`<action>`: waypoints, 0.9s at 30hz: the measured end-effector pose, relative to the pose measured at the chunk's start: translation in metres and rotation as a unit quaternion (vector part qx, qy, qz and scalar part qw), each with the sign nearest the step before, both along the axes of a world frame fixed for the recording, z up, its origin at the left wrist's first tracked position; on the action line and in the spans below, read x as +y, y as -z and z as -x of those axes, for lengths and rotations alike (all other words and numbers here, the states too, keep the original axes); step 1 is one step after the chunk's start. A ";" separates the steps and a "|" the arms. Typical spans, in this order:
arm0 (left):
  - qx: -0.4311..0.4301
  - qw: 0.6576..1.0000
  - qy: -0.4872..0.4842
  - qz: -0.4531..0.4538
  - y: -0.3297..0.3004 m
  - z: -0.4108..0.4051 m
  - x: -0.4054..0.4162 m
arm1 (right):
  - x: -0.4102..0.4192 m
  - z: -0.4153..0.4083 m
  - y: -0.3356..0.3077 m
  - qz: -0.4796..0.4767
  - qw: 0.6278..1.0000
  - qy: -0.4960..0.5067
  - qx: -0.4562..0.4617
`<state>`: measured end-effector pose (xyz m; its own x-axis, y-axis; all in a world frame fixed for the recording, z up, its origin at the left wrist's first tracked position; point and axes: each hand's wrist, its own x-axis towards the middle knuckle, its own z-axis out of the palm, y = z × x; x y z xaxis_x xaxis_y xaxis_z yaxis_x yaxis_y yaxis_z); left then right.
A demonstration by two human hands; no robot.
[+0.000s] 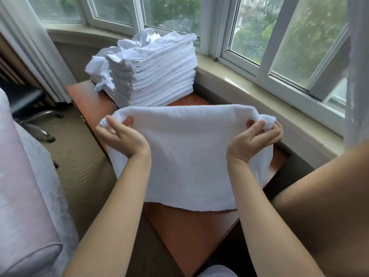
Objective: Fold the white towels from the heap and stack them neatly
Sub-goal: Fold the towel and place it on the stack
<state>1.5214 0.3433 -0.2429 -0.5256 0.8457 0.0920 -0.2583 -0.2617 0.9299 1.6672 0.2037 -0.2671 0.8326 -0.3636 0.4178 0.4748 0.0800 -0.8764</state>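
A white towel [187,154] hangs spread out above the wooden table [191,232], its lower edge draped near the table top. My left hand [119,136] pinches the towel's upper left corner. My right hand [253,138] pinches the upper right corner. Behind the towel stands a tall stack of folded white towels [159,76]. A heap of crumpled white towels [101,60] lies behind and to the left of that stack.
A window sill [259,100] runs along the right and back, close to the table. A pink sofa arm [24,196] is at the left. A chair base [38,116] stands on the carpet at far left. A curtain [357,66] hangs at right.
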 end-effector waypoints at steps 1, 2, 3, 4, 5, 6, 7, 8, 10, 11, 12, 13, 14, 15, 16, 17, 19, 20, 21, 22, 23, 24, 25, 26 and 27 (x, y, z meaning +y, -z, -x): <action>0.009 1.000 -0.004 0.003 0.001 -0.008 0.009 | 0.008 -0.009 0.003 0.008 1.000 -0.004 0.002; 0.022 1.000 -0.007 0.013 0.005 -0.017 0.020 | 0.017 -0.020 0.007 0.017 1.000 -0.011 0.011; 0.036 0.999 -0.005 0.029 0.009 -0.027 0.032 | 0.028 -0.031 0.013 0.025 0.999 -0.022 0.027; 0.051 0.998 0.001 0.048 0.015 -0.036 0.045 | 0.039 -0.044 0.019 0.030 0.998 -0.035 0.051; 0.066 0.996 0.012 0.063 0.020 -0.047 0.059 | 0.052 -0.057 0.025 0.034 0.995 -0.052 0.077; 0.083 0.994 0.030 0.069 0.026 -0.057 0.074 | 0.065 -0.072 0.031 0.041 0.992 -0.071 0.099; 0.095 0.991 0.058 0.069 0.032 -0.068 0.090 | 0.080 -0.088 0.036 0.057 0.987 -0.095 0.118; 0.112 0.986 0.099 0.068 0.040 -0.079 0.105 | 0.095 -0.104 0.042 0.083 0.979 -0.125 0.135; 0.201 0.956 0.192 0.093 0.062 -0.096 0.135 | 0.125 -0.131 0.057 0.152 0.948 -0.211 0.182; 0.254 0.930 0.236 0.119 0.078 -0.103 0.147 | 0.136 -0.141 0.067 0.186 0.926 -0.251 0.212; 0.291 0.904 0.274 0.153 0.096 -0.108 0.154 | 0.145 -0.148 0.080 0.216 0.905 -0.279 0.237; 0.313 0.878 0.309 0.189 0.113 -0.111 0.156 | 0.150 -0.151 0.094 0.242 0.887 -0.298 0.255; 0.328 0.853 0.339 0.223 0.131 -0.112 0.154 | 0.152 -0.151 0.109 0.266 0.870 -0.312 0.272; 0.345 0.830 0.364 0.245 0.148 -0.112 0.149 | 0.151 -0.149 0.124 0.289 0.854 -0.323 0.289; 0.371 0.807 0.385 0.252 0.164 -0.110 0.141 | 0.149 -0.146 0.139 0.315 0.836 -0.330 0.304; 0.406 0.782 0.402 0.248 0.177 -0.107 0.134 | 0.144 -0.143 0.152 0.346 0.818 -0.334 0.314; 0.475 0.746 0.412 0.220 0.195 -0.101 0.121 | 0.133 -0.136 0.170 0.410 0.789 -0.340 0.306; 0.502 0.739 0.402 0.201 0.199 -0.096 0.117 | 0.127 -0.132 0.174 0.432 0.783 -0.340 0.292; 0.526 0.740 0.376 0.185 0.202 -0.092 0.115 | 0.121 -0.129 0.177 0.449 0.782 -0.332 0.277; 0.548 0.746 0.336 0.175 0.202 -0.087 0.112 | 0.115 -0.127 0.179 0.466 0.783 -0.312 0.267; 0.565 0.754 0.286 0.175 0.201 -0.082 0.109 | 0.108 -0.124 0.179 0.485 0.785 -0.280 0.266; 0.573 0.762 0.235 0.190 0.199 -0.076 0.106 | 0.100 -0.121 0.180 0.506 0.783 -0.239 0.270; 0.569 0.767 0.194 0.221 0.196 -0.068 0.104 | 0.093 -0.117 0.180 0.528 0.778 -0.199 0.277; 0.557 0.770 0.165 0.265 0.194 -0.059 0.103 | 0.085 -0.114 0.181 0.548 0.768 -0.165 0.289; 0.536 0.769 0.148 0.315 0.193 -0.050 0.101 | 0.076 -0.110 0.181 0.560 0.757 -0.137 0.307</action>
